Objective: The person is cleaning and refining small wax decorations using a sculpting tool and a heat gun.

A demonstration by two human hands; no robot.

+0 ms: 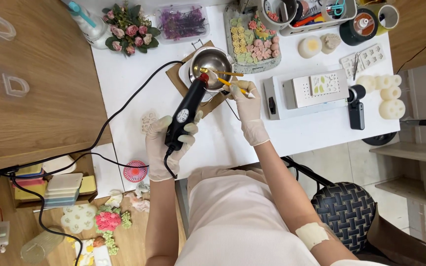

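My left hand (166,143), in a pale glove, grips a black corded heat tool (187,111) whose red nozzle points into a small metal pot (212,61). The pot stands on a white base over a brown board (176,78). My right hand (245,106), also gloved, holds a thin yellow-handled stick (231,84) that reaches to the pot's rim. A second yellow stick (225,73) rests across the pot. The tool's black cable (124,101) runs off to the left.
A tray of small pastel wax flowers (255,42) lies behind the pot. A white box with a mould (311,91), round white candles (388,93), a flower bouquet (129,27), a clear box of purple sprigs (182,22) and tool holders (316,12) crowd the white table (297,133). A wooden cabinet (30,83) stands at the left.
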